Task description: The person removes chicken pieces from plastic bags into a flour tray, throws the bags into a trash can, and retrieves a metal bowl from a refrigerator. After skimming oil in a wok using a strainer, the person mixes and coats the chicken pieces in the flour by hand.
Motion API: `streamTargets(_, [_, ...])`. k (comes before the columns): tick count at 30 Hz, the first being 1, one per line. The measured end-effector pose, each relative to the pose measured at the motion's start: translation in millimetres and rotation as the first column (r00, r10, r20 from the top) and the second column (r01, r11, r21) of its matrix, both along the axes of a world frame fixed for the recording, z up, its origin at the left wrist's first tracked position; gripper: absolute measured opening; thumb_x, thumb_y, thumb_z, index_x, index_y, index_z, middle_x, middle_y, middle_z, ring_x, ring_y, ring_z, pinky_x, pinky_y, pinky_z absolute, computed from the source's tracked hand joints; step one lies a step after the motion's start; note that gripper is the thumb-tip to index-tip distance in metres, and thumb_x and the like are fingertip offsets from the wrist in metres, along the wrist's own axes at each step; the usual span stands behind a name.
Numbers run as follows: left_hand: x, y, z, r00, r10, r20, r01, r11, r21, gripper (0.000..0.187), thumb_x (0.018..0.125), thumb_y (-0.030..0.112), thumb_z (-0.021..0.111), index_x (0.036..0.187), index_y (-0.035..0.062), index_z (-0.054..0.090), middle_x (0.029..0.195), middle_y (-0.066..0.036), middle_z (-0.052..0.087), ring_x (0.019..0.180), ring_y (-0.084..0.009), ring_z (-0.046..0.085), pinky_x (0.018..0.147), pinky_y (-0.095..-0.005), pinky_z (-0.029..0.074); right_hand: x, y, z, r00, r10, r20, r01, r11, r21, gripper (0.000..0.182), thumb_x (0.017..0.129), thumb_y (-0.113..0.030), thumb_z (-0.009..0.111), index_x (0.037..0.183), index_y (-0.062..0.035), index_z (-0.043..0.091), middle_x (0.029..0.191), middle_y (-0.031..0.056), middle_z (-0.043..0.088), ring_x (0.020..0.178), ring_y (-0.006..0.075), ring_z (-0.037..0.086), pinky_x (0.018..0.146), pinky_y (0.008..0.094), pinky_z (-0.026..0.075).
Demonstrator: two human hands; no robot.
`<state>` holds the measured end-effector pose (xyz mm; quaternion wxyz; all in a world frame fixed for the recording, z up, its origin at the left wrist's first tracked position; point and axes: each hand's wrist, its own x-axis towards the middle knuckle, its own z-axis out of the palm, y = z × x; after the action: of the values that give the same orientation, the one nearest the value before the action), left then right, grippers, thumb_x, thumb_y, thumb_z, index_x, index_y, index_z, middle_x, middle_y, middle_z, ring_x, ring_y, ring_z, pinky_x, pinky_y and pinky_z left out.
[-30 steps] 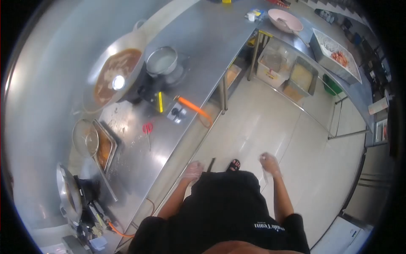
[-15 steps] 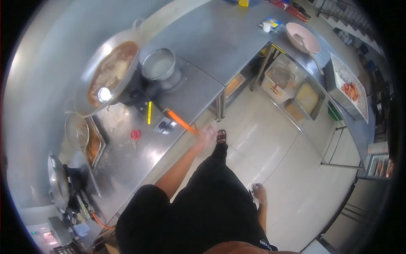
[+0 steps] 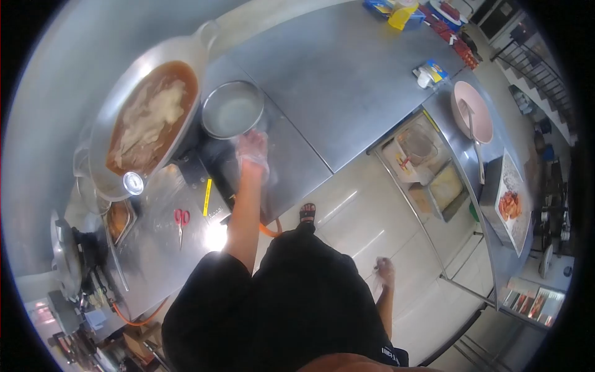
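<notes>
My left hand, in a clear plastic glove, reaches over the bench to the near rim of a round metal bowl. Its fingers are closed at that rim, and the part beneath is hidden. Pale, cloudy contents show inside the bowl. Left of it stands a large wok of brown liquid with a pale mass in it, and a round dial thermometer at its near edge. My right hand, also gloved, hangs low at my side above the floor with curled fingers; what they hold, if anything, cannot be made out.
Red-handled scissors lie on the steel bench near a tray. An orange hose hangs at the bench edge. On the right counter are a pink pan and a metal tray of reddish food. Tubs sit below.
My left hand has moved from beside the orange hose at the bench edge up to the metal bowl. My right hand stays low at my side. The camera view has shifted.
</notes>
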<state>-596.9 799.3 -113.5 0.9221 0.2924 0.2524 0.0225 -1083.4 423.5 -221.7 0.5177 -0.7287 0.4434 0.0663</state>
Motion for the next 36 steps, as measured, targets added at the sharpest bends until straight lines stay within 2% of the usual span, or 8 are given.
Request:
streamTargets(7, [-45.2, -30.4, 0.1, 1.0, 0.025, 0.01, -0.024, 0.997, -0.071, 0.032, 0.1, 0.039, 0.048, 0.112, 0.0095, 0.052, 0.1, -0.01, 0.06, 0.089, -0.0232, 0.06, 0.081, -0.0389, 0.054, 85.8, -13.5, -8.8, 0.989, 0.145, 0.005, -0.144, 0.976, 0.161, 0.03, 0.091, -0.029, 0.058, 0.103, -0.0016, 0.064, 0.074, 0.009, 0.066, 0.066, 0.0154, 0.062, 0.059, 0.0318, 0.048])
streamTargets(9, [-59.5, -46.6, 4.5, 0.999, 0.043, -0.001, -0.043, 0.997, -0.063, 0.032, 0.1, 0.039, 0.048, 0.111, 0.0085, 0.051, 0.098, -0.012, 0.06, 0.088, -0.0248, 0.06, 0.08, -0.0405, 0.054, 80.4, -28.3, -31.4, 0.927, 0.372, -0.048, -0.372, 0.928, 0.0, 0.031, 0.091, -0.029, 0.059, 0.101, -0.0005, 0.065, 0.074, 0.0098, 0.067, 0.066, 0.0162, 0.063, 0.06, 0.0318, 0.049])
streamTargets(12, [-93.8, -65.2, 15.5, 0.998, -0.061, 0.003, 0.059, 0.956, -0.288, 0.032, 0.099, 0.038, 0.05, 0.108, 0.0071, 0.05, 0.094, -0.013, 0.06, 0.084, -0.0269, 0.06, 0.078, -0.0421, 0.054, 102.3, -43.3, -7.9, 0.903, 0.405, -0.143, -0.405, 0.914, 0.035, 0.033, 0.089, -0.03, 0.061, 0.099, 0.0021, 0.066, 0.075, 0.0117, 0.068, 0.069, 0.0169, 0.066, 0.064, 0.0322, 0.051])
streamTargets(18, [-139.6, -118.9, -24.9, 0.976, -0.206, -0.064, 0.204, 0.978, -0.031, 0.029, 0.099, 0.036, 0.053, 0.102, 0.0078, 0.048, 0.087, -0.012, 0.059, 0.077, -0.0279, 0.061, 0.07, -0.0413, 0.052, 99.9, -80.8, 11.9, 0.834, 0.446, -0.325, -0.467, 0.884, 0.014, 0.03, 0.09, -0.033, 0.066, 0.104, -0.006, 0.064, 0.082, 0.0094, 0.067, 0.069, 0.0154, 0.065, 0.058, 0.0328, 0.052])
streamTargets(23, [-159.1, -155.6, 4.2, 0.94, -0.21, -0.269, 0.232, 0.971, 0.052, 0.029, 0.101, 0.038, 0.044, 0.101, 0.0095, 0.049, 0.096, -0.012, 0.059, 0.088, -0.0279, 0.06, 0.077, -0.0411, 0.05, 81.5, -124.3, -23.6, 0.736, 0.67, -0.095, -0.677, 0.732, -0.078, 0.031, 0.092, -0.033, 0.063, 0.105, -0.004, 0.063, 0.082, 0.0095, 0.067, 0.069, 0.0164, 0.066, 0.061, 0.0322, 0.052])
streamTargets(27, [-170.1, -161.0, -16.4, 0.965, -0.13, -0.228, 0.12, 0.991, -0.055, 0.024, 0.101, 0.034, 0.047, 0.104, 0.01, 0.046, 0.086, -0.011, 0.059, 0.077, -0.0254, 0.061, 0.065, -0.0395, 0.051, 88.9, -138.2, -8.9, 0.623, 0.762, -0.175, -0.779, 0.624, -0.058, 0.025, 0.092, -0.025, 0.052, 0.104, -0.0059, 0.063, 0.105, 0.0201, 0.064, 0.088, 0.0352, 0.064, 0.078, 0.0427, 0.051])
streamTargets(33, [-174.5, -157.4, -38.1, 0.986, -0.023, -0.162, 0.02, 1.0, -0.025, 0.043, 0.103, 0.038, 0.039, 0.13, 0.0042, 0.037, 0.126, -0.019, 0.048, 0.109, -0.0358, 0.057, 0.093, -0.0466, 0.05, 98.4, -155.9, -16.1, 0.606, 0.744, -0.282, -0.788, 0.61, -0.085, 0.029, 0.092, -0.025, 0.054, 0.106, -0.0003, 0.062, 0.099, 0.0197, 0.064, 0.077, 0.0283, 0.066, 0.071, 0.0401, 0.052])
streamTargets(36, [-168.5, -150.0, -36.6, 0.969, -0.047, -0.242, 0.011, 0.989, -0.148, 0.053, 0.102, 0.039, 0.04, 0.139, 0.0017, 0.029, 0.143, -0.02, 0.033, 0.122, -0.0397, 0.048, 0.106, -0.0491, 0.042, 118.3, -136.6, 9.6, 0.765, 0.584, -0.272, -0.603, 0.798, 0.018, 0.035, 0.091, -0.028, 0.057, 0.108, 0.0026, 0.061, 0.089, 0.018, 0.067, 0.075, 0.0249, 0.066, 0.068, 0.0386, 0.051])
